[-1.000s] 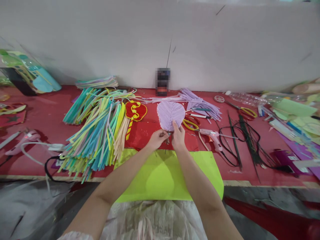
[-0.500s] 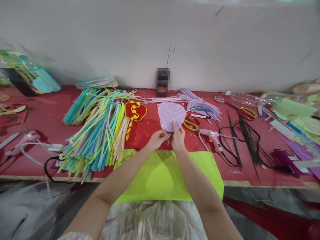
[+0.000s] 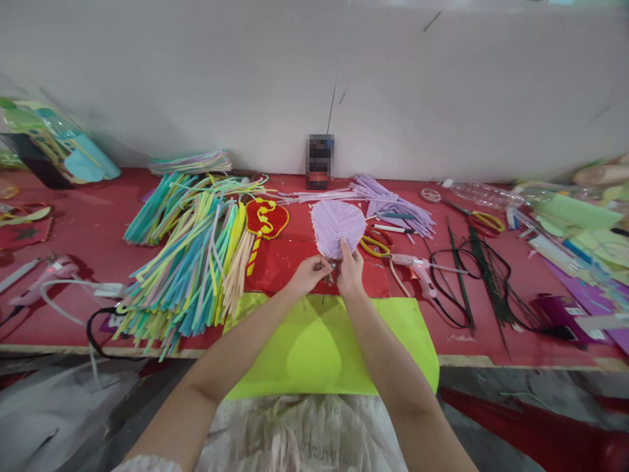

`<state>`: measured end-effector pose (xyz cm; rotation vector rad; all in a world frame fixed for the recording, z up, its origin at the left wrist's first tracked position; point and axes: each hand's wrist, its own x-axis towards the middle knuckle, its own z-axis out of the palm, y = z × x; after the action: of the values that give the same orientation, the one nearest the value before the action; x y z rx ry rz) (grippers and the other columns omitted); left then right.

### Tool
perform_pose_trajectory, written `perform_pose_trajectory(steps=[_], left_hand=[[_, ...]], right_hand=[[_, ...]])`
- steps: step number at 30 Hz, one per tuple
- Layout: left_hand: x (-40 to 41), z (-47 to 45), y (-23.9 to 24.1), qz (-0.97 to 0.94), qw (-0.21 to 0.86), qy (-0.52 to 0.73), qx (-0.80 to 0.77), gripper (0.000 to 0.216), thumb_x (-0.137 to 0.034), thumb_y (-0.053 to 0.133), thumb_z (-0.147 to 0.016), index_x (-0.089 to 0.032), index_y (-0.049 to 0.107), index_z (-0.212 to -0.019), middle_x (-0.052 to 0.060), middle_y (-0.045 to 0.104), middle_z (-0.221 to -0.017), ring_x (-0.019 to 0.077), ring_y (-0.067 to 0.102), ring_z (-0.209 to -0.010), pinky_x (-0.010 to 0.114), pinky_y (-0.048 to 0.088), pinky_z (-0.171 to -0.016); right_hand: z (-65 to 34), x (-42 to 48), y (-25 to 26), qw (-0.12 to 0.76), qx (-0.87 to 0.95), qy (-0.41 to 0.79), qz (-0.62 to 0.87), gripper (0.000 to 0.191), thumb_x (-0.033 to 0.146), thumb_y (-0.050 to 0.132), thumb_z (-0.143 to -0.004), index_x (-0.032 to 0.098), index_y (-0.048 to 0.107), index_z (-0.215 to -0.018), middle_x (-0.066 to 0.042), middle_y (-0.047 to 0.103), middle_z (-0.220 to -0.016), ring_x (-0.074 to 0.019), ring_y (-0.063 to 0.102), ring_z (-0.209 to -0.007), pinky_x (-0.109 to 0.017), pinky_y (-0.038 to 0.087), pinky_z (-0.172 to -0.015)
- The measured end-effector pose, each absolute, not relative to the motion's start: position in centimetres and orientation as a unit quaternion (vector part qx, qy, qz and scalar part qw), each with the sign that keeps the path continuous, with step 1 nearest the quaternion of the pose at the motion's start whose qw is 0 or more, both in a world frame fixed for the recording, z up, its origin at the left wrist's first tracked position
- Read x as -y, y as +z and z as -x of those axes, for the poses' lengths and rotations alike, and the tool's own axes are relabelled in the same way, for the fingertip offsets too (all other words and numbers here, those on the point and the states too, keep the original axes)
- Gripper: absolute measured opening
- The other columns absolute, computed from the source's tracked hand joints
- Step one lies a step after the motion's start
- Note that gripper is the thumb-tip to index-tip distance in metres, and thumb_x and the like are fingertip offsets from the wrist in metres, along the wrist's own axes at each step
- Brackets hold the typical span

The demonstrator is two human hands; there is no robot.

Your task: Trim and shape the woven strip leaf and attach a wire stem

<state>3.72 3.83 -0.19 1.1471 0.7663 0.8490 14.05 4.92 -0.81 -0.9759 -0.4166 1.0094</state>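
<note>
A lilac pipe-cleaner fan [image 3: 337,223], rounded and with slanting ribs meeting along a middle line, is held up over the red work area. My right hand [image 3: 350,267] is closed on its lower edge, thumb pressed on the front face. My left hand [image 3: 310,273] pinches at the narrow base, where thin dark wire stems [image 3: 323,296] poke out below the fingers. The fingertips partly hide the base. To the left lies a red pipe-cleaner fan [image 3: 276,220] with yellow trim and a striped handle.
Piled pipe cleaners [image 3: 191,262] lie left, lilac pipe cleaners [image 3: 393,203] behind right. Yellow-handled scissors [image 3: 377,245], a pen [image 3: 393,229], a pink glue gun [image 3: 423,272] with its cord and dark green wires [image 3: 491,282] lie right. Yellow-green cloth [image 3: 314,347] covers the table's front edge.
The lilac fan has shifted very slightly to the right at its left edge. Both hands keep nearly the same place and grip.
</note>
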Motion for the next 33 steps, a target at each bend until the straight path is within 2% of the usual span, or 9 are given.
perform_pose_trajectory(steps=[11, 17, 25, 33], left_hand=[[-3.9, -3.7, -0.1, -0.515, 0.690, 0.376, -0.342, 0.037, -0.046, 0.069, -0.065, -0.016, 0.047, -0.064, -0.004, 0.057, -0.054, 0.0099, 0.058, -0.049, 0.027, 0.049, -0.057], [-3.8, -3.7, -0.2, -0.514, 0.687, 0.376, -0.350, 0.037, -0.046, 0.069, -0.065, -0.016, 0.047, -0.065, -0.004, 0.059, -0.054, 0.0103, 0.059, -0.050, 0.026, 0.048, -0.059], [-3.9, -3.6, -0.8, -0.515, 0.674, 0.393, -0.355, 0.034, -0.046, 0.066, -0.067, -0.017, 0.048, -0.065, -0.003, 0.059, -0.052, 0.0115, 0.058, -0.050, 0.027, 0.047, -0.060], [-3.9, -3.5, -0.7, -0.528, 0.658, 0.397, -0.360, 0.032, -0.045, 0.065, -0.069, -0.017, 0.048, -0.064, -0.003, 0.058, -0.052, 0.0107, 0.056, -0.049, 0.026, 0.045, -0.059]], right_hand=[[-14.0, -4.7, -0.5, 0.750, 0.180, 0.460, 0.439, 0.030, 0.039, 0.068, -0.066, 0.016, 0.062, -0.084, -0.004, 0.068, -0.087, -0.0136, 0.063, -0.073, -0.027, 0.049, -0.068], [-13.8, -4.6, -0.2, 0.744, 0.202, 0.444, 0.456, 0.034, 0.042, 0.067, -0.067, 0.015, 0.062, -0.088, -0.006, 0.068, -0.090, -0.0148, 0.062, -0.076, -0.028, 0.049, -0.069], [-13.6, -4.1, 0.4, 0.733, 0.230, 0.445, 0.461, 0.034, 0.041, 0.067, -0.069, 0.015, 0.063, -0.089, -0.004, 0.067, -0.085, -0.0107, 0.057, -0.060, -0.022, 0.042, -0.051], [-13.5, -4.3, 0.2, 0.727, 0.230, 0.448, 0.467, 0.034, 0.042, 0.067, -0.068, 0.016, 0.062, -0.090, -0.004, 0.067, -0.087, -0.0107, 0.056, -0.060, -0.022, 0.043, -0.052]])
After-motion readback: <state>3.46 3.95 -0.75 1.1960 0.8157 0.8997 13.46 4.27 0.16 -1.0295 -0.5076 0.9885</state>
